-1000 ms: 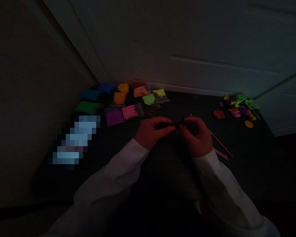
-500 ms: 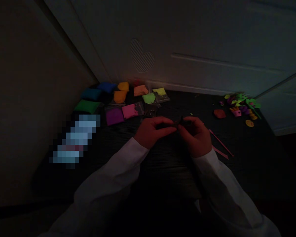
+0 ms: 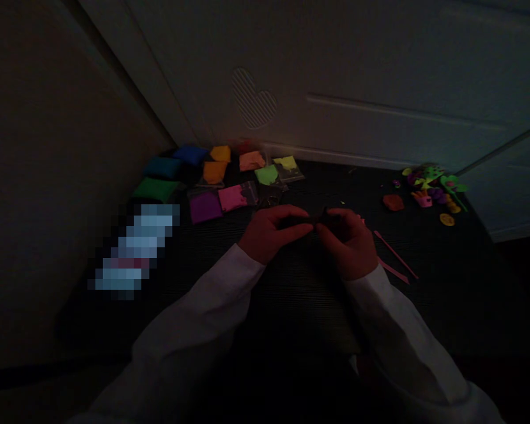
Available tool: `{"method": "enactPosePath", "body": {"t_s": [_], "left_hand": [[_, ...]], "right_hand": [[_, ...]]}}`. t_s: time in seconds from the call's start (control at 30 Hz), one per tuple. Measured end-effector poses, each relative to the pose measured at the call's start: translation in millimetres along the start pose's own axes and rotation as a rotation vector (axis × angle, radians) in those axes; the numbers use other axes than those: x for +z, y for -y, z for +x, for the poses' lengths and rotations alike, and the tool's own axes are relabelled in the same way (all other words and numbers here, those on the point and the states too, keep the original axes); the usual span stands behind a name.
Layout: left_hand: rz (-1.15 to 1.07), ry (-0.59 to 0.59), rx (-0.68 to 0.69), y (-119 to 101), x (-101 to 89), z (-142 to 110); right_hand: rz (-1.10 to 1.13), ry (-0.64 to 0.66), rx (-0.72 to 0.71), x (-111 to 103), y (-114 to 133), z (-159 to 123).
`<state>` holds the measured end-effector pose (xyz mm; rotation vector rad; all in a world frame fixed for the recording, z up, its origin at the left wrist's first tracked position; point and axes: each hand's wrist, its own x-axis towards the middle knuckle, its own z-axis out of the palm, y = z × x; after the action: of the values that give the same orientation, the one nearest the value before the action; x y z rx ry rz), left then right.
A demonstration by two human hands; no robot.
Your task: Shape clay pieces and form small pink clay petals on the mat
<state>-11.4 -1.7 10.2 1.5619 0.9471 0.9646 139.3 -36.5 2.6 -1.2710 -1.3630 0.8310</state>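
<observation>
My left hand (image 3: pixel 271 235) and my right hand (image 3: pixel 351 242) meet over the dark table, fingertips pinched almost together. Between them is a small dark piece (image 3: pixel 325 214), perhaps clay; the dim light hides its exact shape. Thumb and forefinger are closed on it in both hands. Beside my right wrist lie a thin pink modelling tool (image 3: pixel 396 255) and a flatter pink tool (image 3: pixel 395 271), partly covered by that hand. A reddish lump of clay (image 3: pixel 393 202) rests farther right.
Bagged clay packs stand along the back left, among them a purple pack (image 3: pixel 205 207), a pink pack (image 3: pixel 232 198) and a green pack (image 3: pixel 156 189). A blurred bright screen-like object (image 3: pixel 136 250) lies at left. Small colourful clay figures (image 3: pixel 437 188) cluster at right. A white panel (image 3: pixel 380 70) rises behind.
Both hands have shifted very slightly to the left, still pinching the dark piece. A bit of something pink now shows behind my right hand. Everything else on the table stays put.
</observation>
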Motion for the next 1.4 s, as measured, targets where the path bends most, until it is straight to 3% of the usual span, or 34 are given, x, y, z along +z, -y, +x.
{"method": "enactPosePath", "body": {"t_s": [0.57, 1.07, 1.4], "left_hand": [[-0.12, 0.039, -0.079, 3.4, -0.2, 1.7], [-0.025, 0.028, -0.075, 2.4, -1.2, 3.2], [-0.083, 0.029, -0.13, 4.8, -1.2, 3.5]], "right_hand": [[-0.021, 0.05, 0.004, -0.5, 0.9, -2.0], [-0.051, 0.058, 0.005, -1.7, -1.2, -1.6], [0.096, 0.111, 0.1, -0.8, 5.8, -0.7]]}}
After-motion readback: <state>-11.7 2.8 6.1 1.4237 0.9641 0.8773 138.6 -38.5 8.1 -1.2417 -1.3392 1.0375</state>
